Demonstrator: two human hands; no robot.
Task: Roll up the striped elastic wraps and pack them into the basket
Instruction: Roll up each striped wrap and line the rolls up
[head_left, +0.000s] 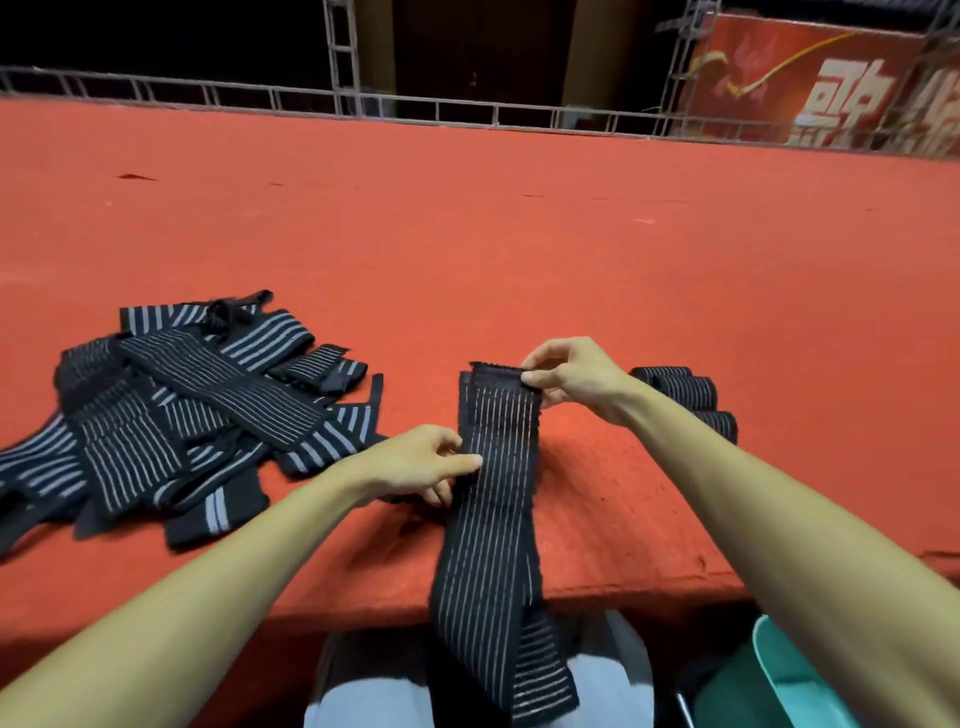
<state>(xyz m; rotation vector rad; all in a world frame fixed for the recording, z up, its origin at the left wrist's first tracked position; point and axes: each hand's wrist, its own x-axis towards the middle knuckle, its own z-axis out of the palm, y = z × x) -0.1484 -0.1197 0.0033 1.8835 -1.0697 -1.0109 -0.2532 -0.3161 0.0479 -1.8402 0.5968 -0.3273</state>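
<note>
Your right hand (566, 379) pinches the top end of the wrap (493, 499) at frame centre and your left hand (415, 462) pinches its left edge on the tabletop (519, 249); uneven tension could skew the roll, and the hanging tail may drag it off.

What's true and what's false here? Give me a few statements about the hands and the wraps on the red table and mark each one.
1. The right hand pinches the far end of the flat wrap. True.
2. The left hand rests on the loose pile. False: its fingers hold the flat wrap's left edge, beside the pile.
3. The flat wrap hangs over the near edge of the table. True.
4. The rolled wraps lie left of the loose pile. False: they lie far to the right, behind the right forearm.
</note>
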